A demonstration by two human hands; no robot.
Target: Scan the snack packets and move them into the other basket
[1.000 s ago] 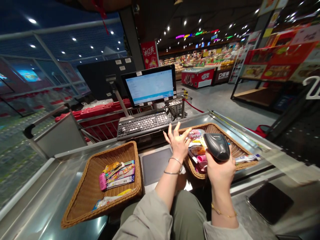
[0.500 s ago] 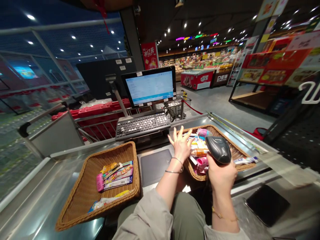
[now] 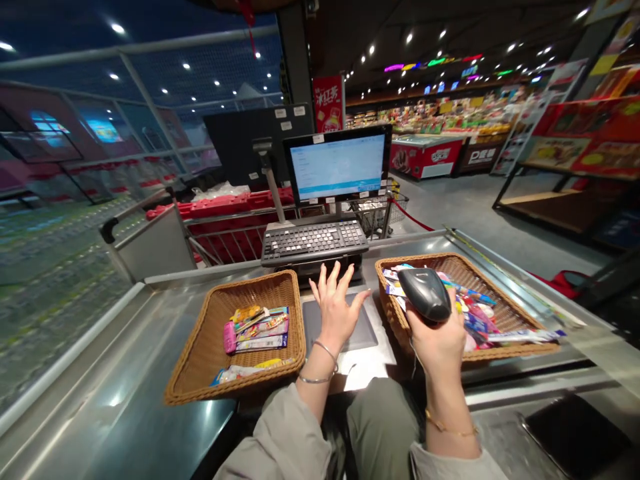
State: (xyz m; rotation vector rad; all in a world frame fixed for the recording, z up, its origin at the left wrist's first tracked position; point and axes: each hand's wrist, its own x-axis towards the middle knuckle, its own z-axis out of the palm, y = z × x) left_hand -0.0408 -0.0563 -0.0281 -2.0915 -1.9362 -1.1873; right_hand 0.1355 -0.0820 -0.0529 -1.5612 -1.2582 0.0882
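My right hand (image 3: 441, 343) is wrapped round a black handheld barcode scanner (image 3: 425, 293), held over the near left side of the right wicker basket (image 3: 510, 287). Colourful small packets (image 3: 477, 310) fill much of that basket; the scanner and hand hide some of them. Fingers spread and holding nothing, my left hand (image 3: 336, 310) hovers over the flat grey pad (image 3: 367, 323) between the two baskets. To its left, the other wicker basket (image 3: 193, 350) contains several slim packets (image 3: 263, 330), a pink item (image 3: 229, 337) and a yellow-and-blue packet (image 3: 250, 370).
A keyboard (image 3: 315, 240) and a lit monitor (image 3: 340, 167) stand behind the pad. The metal counter (image 3: 130, 373) runs along the left. A black flat object (image 3: 575, 433) lies at the lower right. Shopping carts (image 3: 230, 233) stand beyond the counter.
My left hand has moved left, from the right basket's edge to above the pad. The scanner stays in my right hand. The whole view has turned left.
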